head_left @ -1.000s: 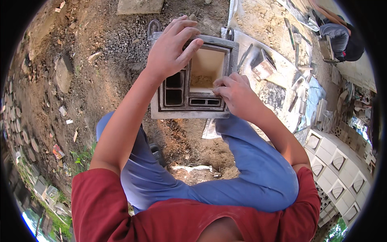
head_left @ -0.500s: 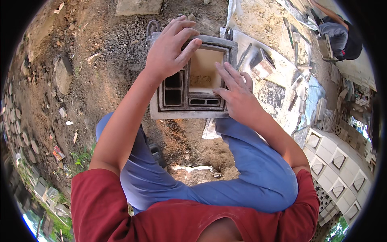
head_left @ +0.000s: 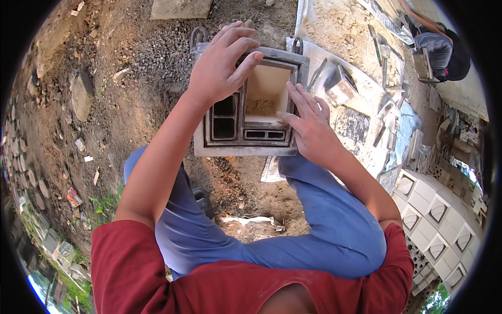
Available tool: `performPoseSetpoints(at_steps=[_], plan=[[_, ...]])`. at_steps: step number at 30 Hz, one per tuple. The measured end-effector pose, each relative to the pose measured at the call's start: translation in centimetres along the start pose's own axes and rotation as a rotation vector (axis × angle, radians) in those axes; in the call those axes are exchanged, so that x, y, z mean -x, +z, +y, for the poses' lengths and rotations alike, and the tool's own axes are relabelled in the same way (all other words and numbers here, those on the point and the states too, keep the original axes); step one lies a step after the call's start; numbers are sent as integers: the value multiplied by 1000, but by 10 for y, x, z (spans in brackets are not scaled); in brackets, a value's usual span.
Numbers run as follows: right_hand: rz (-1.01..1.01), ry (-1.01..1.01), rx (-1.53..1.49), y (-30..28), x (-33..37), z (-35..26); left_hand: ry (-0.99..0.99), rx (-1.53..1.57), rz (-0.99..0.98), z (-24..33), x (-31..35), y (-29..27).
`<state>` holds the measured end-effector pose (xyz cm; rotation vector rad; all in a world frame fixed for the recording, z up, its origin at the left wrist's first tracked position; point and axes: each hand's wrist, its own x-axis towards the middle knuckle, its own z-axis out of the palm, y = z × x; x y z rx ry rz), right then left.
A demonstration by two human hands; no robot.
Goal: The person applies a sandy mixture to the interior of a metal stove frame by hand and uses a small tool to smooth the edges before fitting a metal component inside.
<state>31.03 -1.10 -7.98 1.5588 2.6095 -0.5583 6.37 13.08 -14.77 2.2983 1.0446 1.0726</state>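
Note:
In front of my knees stands a grey, square box-like mould (head_left: 246,152) with a thick rim, inner dividers and a metal loop at each far corner. Its largest compartment has cream walls, with crumbly tan material (head_left: 260,107) at the bottom. Two dark openings lie on its left side, and a narrow slotted section runs along the near side. My left hand (head_left: 225,63) rests over the far left part of the rim, fingers stretched out and thumb apart. On the right rim lies my right hand (head_left: 311,123), fingers extended, its thumb over the large compartment's edge. Neither hand grips anything.
To the right, a pale sheet (head_left: 361,78) carries hand tools and a trowel-like blade (head_left: 342,89). Sandy powder (head_left: 340,26) lies beyond. Patterned blocks (head_left: 436,212) are stacked at the lower right. Another person (head_left: 444,52) is at the far right. A flat slab (head_left: 180,8) lies ahead.
My right hand has shifted slightly to the right, its fingers drawing back from the large compartment toward the rim. The left hand stays almost in place.

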Motion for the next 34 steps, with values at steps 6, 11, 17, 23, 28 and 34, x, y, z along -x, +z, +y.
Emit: performPoseSetpoints(at_steps=[6, 11, 17, 23, 28, 34], plan=[[41, 0, -4, 2, -5, 0, -14, -2, -12, 1, 1, 0], [-83, -10, 14, -1, -6, -1, -5, -11, 5, 0, 1, 1], [145, 19, 69, -16, -15, 8, -4, -4, 14, 2, 1, -1], [-52, -115, 106, -24, -16, 5, 6, 27, 16, -1, 2, 0], [-21, -203, 204, -19, -20, 10, 12, 21, 15, -1, 2, 1], [-80, -187, 220, -22, -20, 11, -3, 30, 5, -2, 2, 0]])
